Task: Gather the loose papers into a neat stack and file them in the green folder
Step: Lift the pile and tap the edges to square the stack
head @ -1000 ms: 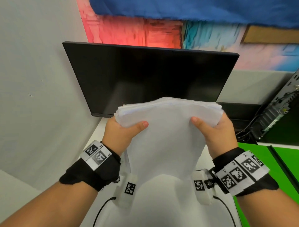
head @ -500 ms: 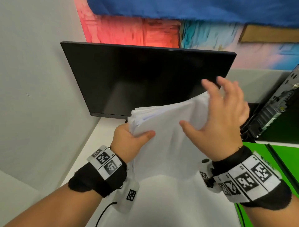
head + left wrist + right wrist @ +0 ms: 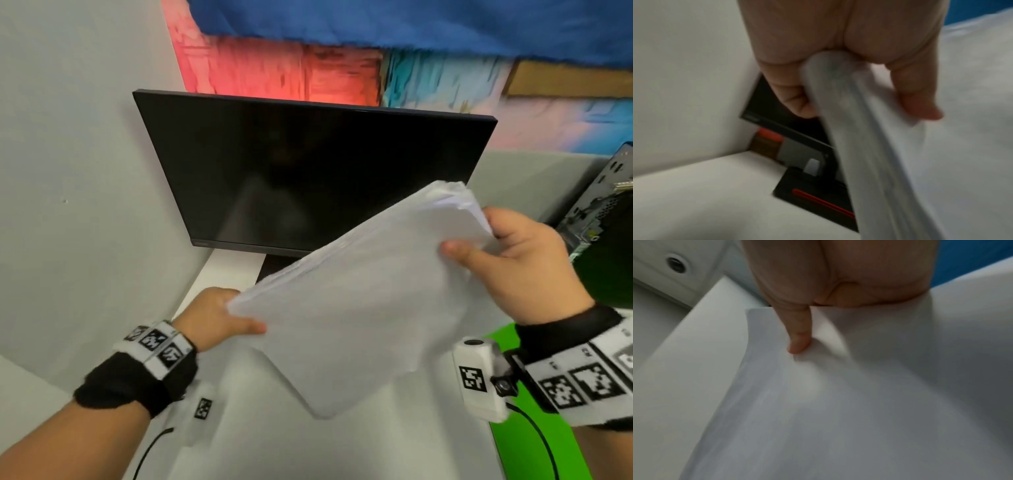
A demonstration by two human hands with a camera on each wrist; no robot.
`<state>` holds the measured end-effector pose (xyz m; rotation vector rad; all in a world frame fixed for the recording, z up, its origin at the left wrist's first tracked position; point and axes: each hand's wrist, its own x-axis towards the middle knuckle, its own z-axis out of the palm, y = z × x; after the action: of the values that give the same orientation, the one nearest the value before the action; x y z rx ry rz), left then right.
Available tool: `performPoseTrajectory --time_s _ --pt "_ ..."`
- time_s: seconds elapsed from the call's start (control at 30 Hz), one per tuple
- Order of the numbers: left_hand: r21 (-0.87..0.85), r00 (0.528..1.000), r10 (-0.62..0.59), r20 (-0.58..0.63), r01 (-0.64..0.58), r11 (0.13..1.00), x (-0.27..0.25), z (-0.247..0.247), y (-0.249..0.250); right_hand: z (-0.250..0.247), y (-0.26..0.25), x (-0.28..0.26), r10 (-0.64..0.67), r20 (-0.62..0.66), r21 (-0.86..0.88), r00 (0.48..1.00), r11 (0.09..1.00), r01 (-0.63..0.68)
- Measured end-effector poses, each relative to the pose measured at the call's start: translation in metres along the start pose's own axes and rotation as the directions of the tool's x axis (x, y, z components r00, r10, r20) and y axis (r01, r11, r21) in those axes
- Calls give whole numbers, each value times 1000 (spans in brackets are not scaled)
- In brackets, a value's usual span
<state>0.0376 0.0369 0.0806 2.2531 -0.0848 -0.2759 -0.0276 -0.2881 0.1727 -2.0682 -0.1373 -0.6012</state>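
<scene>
paper stack (image 3: pixel 356 308) | long axis lower-left to upper-right | both hands grip opposite corners

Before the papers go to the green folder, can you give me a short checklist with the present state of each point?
1. Left hand grips the paper stack at its lower left corner: ok.
2. Right hand holds the upper right corner, thumb on top: ok.
3. Edges flush: not ok; sheets at the top right corner are fanned and uneven.
4. Stack is level: not ok; it is held tilted, above the white desk.
5. Green folder is open and ready: cannot tell; only a green part shows at the right edge.
6. Monitor stands apart from the stack: cannot tell; the stack overlaps it in the head view.
</scene>
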Motion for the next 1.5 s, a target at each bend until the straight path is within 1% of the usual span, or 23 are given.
performPoseTrajectory --time_s 0.03,0.07,0.13,0.17,0.2,0.23,0.3,0.37,0.43,0.47,0.6,0.67,0.8,0.9,1.0,1.07,1.1,1.17,1.23,1.27,1.33,1.4,1.5 --pt "-174 999 -23 -32 17 985 1 -6 -11 0 6 -1 50 7 91 999 995 -50" --pt "-399 998 -35 -52 11 917 3 -11 -21 2 12 -1 93 8 171 996 981 -93" --pt "-790 999 -8 -48 -33 612 6 -12 -29 13 20 -3 164 -14 299 986 942 -152" --pt "-864 997 7 -75 -69 499 8 -10 -29 20 22 -4 193 -35 336 981 926 -170" --pt "-883 991 8 -131 -121 453 10 -8 -28 26 24 -4 215 -61 354 975 918 -181" --pt "-868 979 -5 -206 -180 462 11 -5 -24 31 25 -5 232 -88 366 969 912 -185" --pt "-790 928 -50 -368 -285 543 9 -4 -12 38 27 -6 252 -114 401 961 897 -188" --pt "-757 900 -24 -435 -351 551 7 -9 -8 38 30 -6 270 -105 441 957 875 -198" --pt "-776 925 79 -373 -358 519 7 -16 -13 33 32 -5 285 -75 505 956 837 -210" --pt "-780 942 105 -317 -322 536 8 -18 -16 31 35 -3 287 -64 531 956 821 -211" --pt "-716 994 69 -85 -110 690 10 -6 -34 26 42 -1 336 -23 592 942 763 -258" --pt "-705 998 48 -29 -54 707 8 1 -38 26 48 -1 355 -28 596 934 756 -269" --pt "-720 993 55 -103 -113 685 7 6 -36 24 56 0 329 14 579 944 767 -276" --pt "-743 987 100 -129 -163 649 4 0 -30 15 70 1 298 177 596 938 726 -343" --pt "-723 986 144 -87 -161 672 0 -9 -29 16 86 -5 365 365 581 857 630 -516" --pt "-707 987 144 -69 -151 691 -1 -11 -31 21 96 -14 422 418 567 805 571 -594" --pt "-688 989 126 -78 -145 711 -1 -10 -32 24 100 -19 452 398 557 799 572 -601" --pt "-608 986 90 -140 -157 779 -1 -3 -31 37 102 -25 480 255 548 839 643 -535" --pt "-366 956 81 -281 -185 912 -2 10 -30 53 91 -30 461 60 518 885 744 -422" --pt "-229 934 103 -343 -190 955 -4 18 -27 62 86 -33 440 5 474 898 790 -389" --pt "-106 903 141 -405 -200 974 -9 34 -21 76 81 -41 400 -53 436 915 834 -339" --pt "-155 895 111 -432 -195 968 -11 45 -18 82 78 -46 390 -72 473 918 824 -313" --pt "-352 859 -60 -509 -144 925 -11 50 -23 83 90 -52 432 -76 454 899 817 -354"
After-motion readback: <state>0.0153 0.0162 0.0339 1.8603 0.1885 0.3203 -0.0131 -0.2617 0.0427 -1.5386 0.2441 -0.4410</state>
